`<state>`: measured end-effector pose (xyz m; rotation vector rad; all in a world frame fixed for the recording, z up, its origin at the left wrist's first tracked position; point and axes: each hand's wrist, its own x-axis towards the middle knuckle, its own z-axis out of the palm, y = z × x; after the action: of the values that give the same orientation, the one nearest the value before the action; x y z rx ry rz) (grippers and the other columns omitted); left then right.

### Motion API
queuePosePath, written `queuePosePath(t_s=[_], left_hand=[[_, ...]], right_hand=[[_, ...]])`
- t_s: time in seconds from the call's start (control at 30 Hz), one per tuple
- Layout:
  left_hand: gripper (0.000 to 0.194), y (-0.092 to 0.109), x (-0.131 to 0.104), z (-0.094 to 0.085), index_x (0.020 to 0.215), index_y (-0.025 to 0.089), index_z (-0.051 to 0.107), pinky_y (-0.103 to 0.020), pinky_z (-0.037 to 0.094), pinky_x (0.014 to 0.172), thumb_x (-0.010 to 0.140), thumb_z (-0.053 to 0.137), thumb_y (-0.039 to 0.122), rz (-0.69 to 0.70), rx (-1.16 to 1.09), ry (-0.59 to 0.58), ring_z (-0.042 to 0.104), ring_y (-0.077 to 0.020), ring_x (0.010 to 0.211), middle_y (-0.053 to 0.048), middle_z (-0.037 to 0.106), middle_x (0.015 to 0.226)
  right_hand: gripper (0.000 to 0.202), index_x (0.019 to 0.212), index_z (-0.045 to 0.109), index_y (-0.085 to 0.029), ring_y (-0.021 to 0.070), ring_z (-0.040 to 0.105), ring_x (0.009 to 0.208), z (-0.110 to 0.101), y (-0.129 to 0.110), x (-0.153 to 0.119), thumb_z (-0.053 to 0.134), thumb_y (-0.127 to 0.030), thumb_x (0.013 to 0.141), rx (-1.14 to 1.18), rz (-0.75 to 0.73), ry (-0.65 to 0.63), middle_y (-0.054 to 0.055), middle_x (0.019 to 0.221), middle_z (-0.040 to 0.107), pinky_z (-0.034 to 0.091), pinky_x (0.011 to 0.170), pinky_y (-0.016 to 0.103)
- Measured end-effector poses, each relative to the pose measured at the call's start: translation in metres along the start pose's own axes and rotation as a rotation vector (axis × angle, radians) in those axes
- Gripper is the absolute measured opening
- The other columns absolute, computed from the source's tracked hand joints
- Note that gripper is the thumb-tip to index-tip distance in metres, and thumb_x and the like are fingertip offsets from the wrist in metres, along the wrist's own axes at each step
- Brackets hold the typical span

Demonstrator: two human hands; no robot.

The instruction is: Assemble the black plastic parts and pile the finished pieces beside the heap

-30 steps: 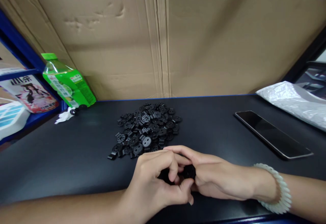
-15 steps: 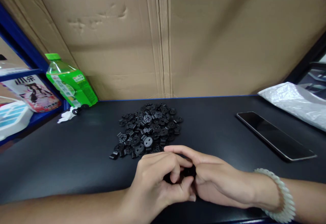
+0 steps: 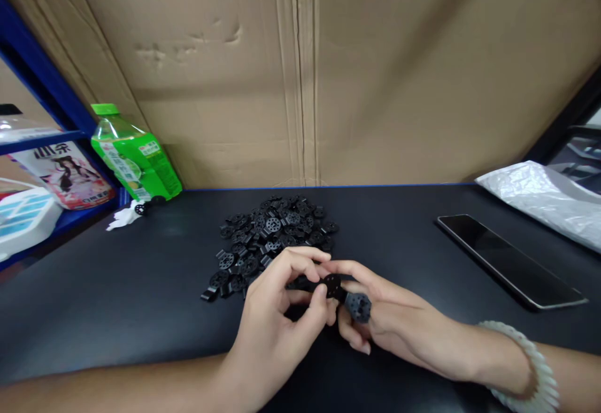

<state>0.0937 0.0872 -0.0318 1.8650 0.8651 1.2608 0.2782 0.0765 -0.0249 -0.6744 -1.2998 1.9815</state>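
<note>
My left hand [image 3: 286,313] pinches a black perforated disc piece [image 3: 332,285] between thumb and fingers, in front of the pile. Joined to or touching it on the right is a second dark round piece [image 3: 359,307], which lies against my right hand [image 3: 394,313]. The right fingers curl around and beneath these pieces, partly hidden behind them. Just beyond both hands is a heap of black disc-shaped clips [image 3: 263,231] on the black table [image 3: 141,300]. A pale beaded bracelet [image 3: 526,363] circles my right wrist.
A phone [image 3: 507,260] and a silvery plastic bag [image 3: 539,194] lie at the right. At the left stand a green bottle [image 3: 136,159], a crumpled white tissue [image 3: 126,214] and a blue shelf [image 3: 70,218] with packages. Cardboard [image 3: 225,87] closes off the back.
Both hands have risen slightly and opened out somewhat, so the black pieces between them now show. The view has tilted up a little.
</note>
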Motion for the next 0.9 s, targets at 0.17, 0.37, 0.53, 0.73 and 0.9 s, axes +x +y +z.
queuePosePath(t_s=[0.17,0.37,0.53,0.73,0.9], left_hand=[[0.024,0.003,-0.001,-0.001,0.090,0.023,0.050,-0.025,0.055,0.071,0.080,0.055,0.002,0.062,0.182,-0.111,0.062,-0.0150,0.087,-0.002,0.060,0.104],[0.028,0.005,-0.003,-0.002,0.093,0.022,0.053,-0.027,0.051,0.074,0.075,0.054,0.000,0.107,0.291,-0.379,0.060,-0.0167,0.086,-0.002,0.063,0.095],[0.028,0.006,-0.004,-0.001,0.094,0.019,0.060,-0.028,0.051,0.077,0.074,0.054,0.001,0.140,0.310,-0.502,0.060,-0.0181,0.085,-0.004,0.065,0.090],[0.026,0.007,-0.004,0.001,0.092,0.016,0.061,-0.028,0.050,0.081,0.073,0.055,0.000,0.147,0.311,-0.540,0.059,-0.0183,0.088,-0.005,0.064,0.091],[0.028,0.006,-0.003,0.001,0.093,0.015,0.062,-0.025,0.050,0.081,0.071,0.056,-0.001,0.156,0.294,-0.542,0.059,-0.0174,0.089,-0.006,0.065,0.093]], right_hand=[[0.046,0.112,0.043,-0.023,0.0160,0.052,0.095,-0.039,-0.022,0.000,0.047,-0.003,0.072,-0.683,-0.106,0.085,0.003,0.107,0.056,0.041,0.081,0.033],[0.035,0.112,0.050,-0.021,0.0273,0.053,0.109,-0.108,-0.033,0.009,0.053,-0.016,0.077,-1.370,-0.292,0.607,0.009,0.112,0.057,0.042,0.094,0.048],[0.051,0.126,0.048,-0.017,0.0304,0.043,0.124,-0.099,-0.030,0.012,0.049,-0.010,0.076,-1.527,-0.368,0.611,0.015,0.129,0.051,0.034,0.106,0.054],[0.057,0.146,0.031,-0.015,0.0263,0.028,0.141,-0.068,-0.015,0.021,0.038,-0.014,0.090,-1.585,-0.363,0.150,0.014,0.149,0.037,0.029,0.113,0.052],[0.039,0.126,0.055,-0.013,0.0296,0.037,0.135,-0.066,-0.012,0.016,0.039,-0.013,0.091,-1.669,-0.377,0.240,0.017,0.134,0.052,0.032,0.110,0.053]])
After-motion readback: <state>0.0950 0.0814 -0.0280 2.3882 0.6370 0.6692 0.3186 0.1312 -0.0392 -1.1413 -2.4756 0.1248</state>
